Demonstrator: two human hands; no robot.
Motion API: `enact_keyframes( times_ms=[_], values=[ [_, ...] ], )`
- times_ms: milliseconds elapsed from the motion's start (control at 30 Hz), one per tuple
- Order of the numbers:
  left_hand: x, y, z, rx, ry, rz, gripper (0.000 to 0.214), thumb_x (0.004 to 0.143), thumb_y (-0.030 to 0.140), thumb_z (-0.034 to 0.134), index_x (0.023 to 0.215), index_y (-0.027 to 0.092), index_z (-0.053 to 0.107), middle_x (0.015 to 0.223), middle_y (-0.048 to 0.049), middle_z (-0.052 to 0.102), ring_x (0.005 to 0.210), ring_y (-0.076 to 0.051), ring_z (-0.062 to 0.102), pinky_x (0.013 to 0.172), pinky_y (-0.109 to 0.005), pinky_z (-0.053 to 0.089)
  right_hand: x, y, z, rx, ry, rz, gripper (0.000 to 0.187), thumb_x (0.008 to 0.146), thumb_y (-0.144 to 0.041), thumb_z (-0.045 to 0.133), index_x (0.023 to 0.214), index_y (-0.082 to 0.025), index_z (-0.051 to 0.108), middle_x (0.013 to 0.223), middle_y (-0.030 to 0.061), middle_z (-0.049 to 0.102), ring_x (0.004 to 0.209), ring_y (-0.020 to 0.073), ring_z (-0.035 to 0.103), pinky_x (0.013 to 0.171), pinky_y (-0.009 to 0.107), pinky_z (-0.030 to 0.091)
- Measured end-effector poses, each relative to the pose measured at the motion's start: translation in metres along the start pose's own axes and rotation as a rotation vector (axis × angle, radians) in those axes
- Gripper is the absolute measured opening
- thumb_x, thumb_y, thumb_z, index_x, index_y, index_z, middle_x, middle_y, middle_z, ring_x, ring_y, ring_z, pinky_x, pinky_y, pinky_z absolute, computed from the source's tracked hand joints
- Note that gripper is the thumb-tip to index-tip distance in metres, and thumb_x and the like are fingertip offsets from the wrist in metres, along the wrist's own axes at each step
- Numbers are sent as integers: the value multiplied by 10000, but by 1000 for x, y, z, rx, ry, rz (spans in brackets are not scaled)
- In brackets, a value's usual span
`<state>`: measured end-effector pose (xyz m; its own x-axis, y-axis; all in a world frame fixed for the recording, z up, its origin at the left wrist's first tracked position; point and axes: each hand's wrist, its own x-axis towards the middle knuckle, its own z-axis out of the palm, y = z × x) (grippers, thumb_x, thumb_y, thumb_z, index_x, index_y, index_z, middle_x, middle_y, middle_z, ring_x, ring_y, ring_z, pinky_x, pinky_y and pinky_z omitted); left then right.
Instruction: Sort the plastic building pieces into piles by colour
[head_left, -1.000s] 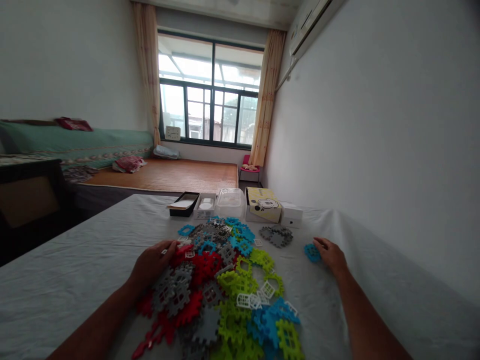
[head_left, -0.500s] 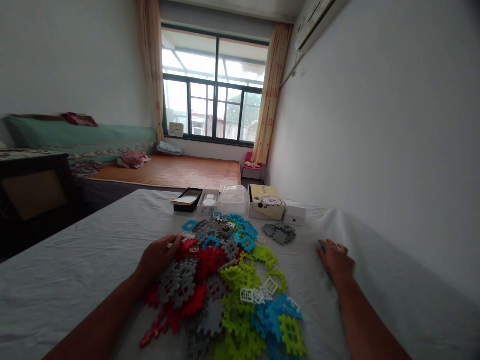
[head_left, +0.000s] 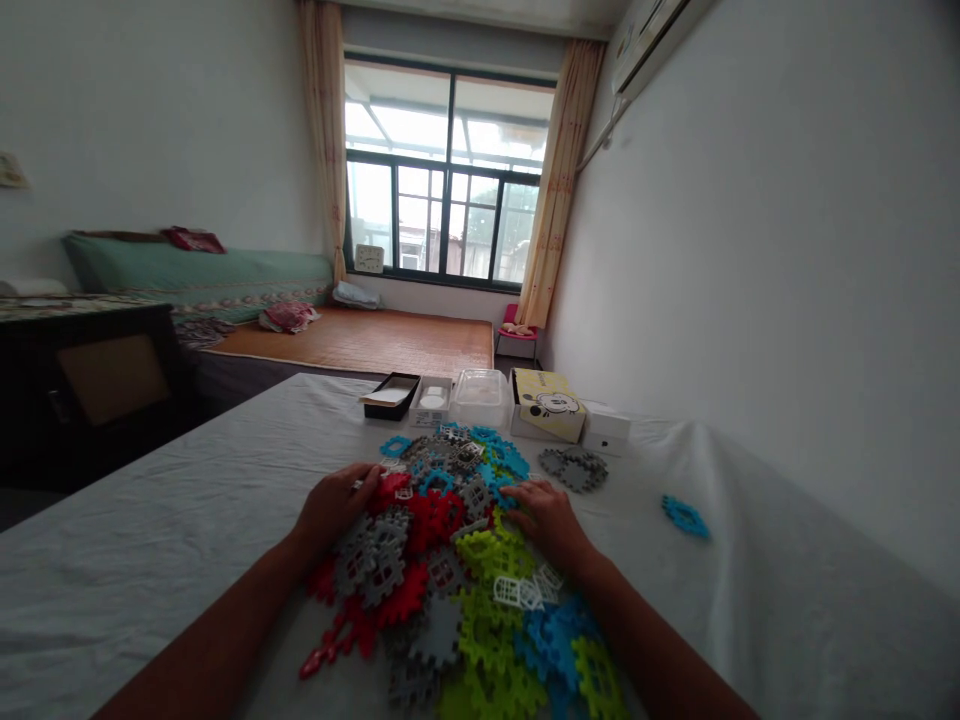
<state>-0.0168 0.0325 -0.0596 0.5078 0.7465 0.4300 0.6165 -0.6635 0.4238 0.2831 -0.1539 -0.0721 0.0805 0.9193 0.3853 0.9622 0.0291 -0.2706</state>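
A heap of flat toothed plastic tiles in red, grey, green, blue and white lies on the white-covered table in front of me. My left hand rests on the heap's left side, fingers curled over red and grey tiles and small white pieces. My right hand lies on the green and blue tiles at the heap's right, fingers stretched forward. One blue tile lies alone far right. A small group of grey tiles sits behind the heap.
Along the table's far edge stand a black box, a white box, a clear plastic tub, a yellow cartoon box and a small white box. The wall is close on the right. A low bed platform lies beyond.
My right hand left the single blue tile at the far right and moved left onto the heap. My left hand stayed on the heap. The view shifted slightly left.
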Motion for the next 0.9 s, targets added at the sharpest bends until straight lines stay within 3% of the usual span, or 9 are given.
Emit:
enact_keyframes(
  times_ms=[167, 333, 433, 533, 667, 767, 900],
  values=[
    [1, 0, 0, 0, -6, 0, 436, 874, 481, 331, 961, 215, 666, 979, -31, 717, 910, -198, 652, 777, -228, 454, -2, 2, -4, 99, 142, -22, 205, 780, -306, 634, 982, -283, 659, 1061, 42, 651, 1061, 227, 527, 909, 378, 395],
    [4, -6, 2, 15, 5, 0, 420, 853, 500, 361, 942, 229, 670, 938, -9, 728, 872, -199, 666, 766, -220, 460, 2, 12, -6, 372, 270, 21, 184, 832, -329, 520, 865, -217, 662, 911, 49, 649, 802, 161, 609, 736, 282, 487],
    [5, -7, 1, 27, 2, 7, 418, 848, 497, 367, 956, 228, 669, 951, -11, 728, 883, -202, 666, 757, -217, 463, -2, 51, -23, 335, 456, 223, 239, 822, -348, 490, 941, -194, 631, 891, 51, 663, 766, 158, 617, 716, 267, 488],
    [5, -6, 1, 27, 5, 1, 411, 841, 494, 375, 947, 233, 674, 950, -6, 729, 882, -202, 666, 757, -214, 467, -23, 111, -52, 127, 671, 592, 328, 797, -378, 458, 1017, -189, 611, 902, 57, 683, 794, 174, 624, 737, 269, 476],
    [6, -8, 1, 15, 8, 4, 415, 835, 506, 380, 940, 237, 678, 956, -2, 728, 891, -202, 666, 760, -212, 469, -66, 175, -82, -13, 770, 845, 347, 751, -330, 416, 923, -141, 651, 868, 126, 685, 810, 245, 613, 752, 355, 449],
    [6, -11, 3, 17, 5, -2, 421, 838, 510, 378, 953, 234, 674, 961, -5, 726, 891, -202, 667, 754, -214, 468, -85, 193, -88, -76, 790, 911, 359, 730, -253, 377, 889, -123, 672, 845, 155, 681, 817, 270, 604, 759, 390, 435],
    [5, -13, 4, 22, 4, -3, 413, 844, 504, 380, 954, 233, 671, 952, -9, 727, 882, -200, 669, 747, -213, 466, -74, 183, -81, -131, 817, 872, 425, 727, -183, 347, 1030, -107, 636, 1033, 170, 651, 961, 273, 573, 849, 398, 413]
  ],
)
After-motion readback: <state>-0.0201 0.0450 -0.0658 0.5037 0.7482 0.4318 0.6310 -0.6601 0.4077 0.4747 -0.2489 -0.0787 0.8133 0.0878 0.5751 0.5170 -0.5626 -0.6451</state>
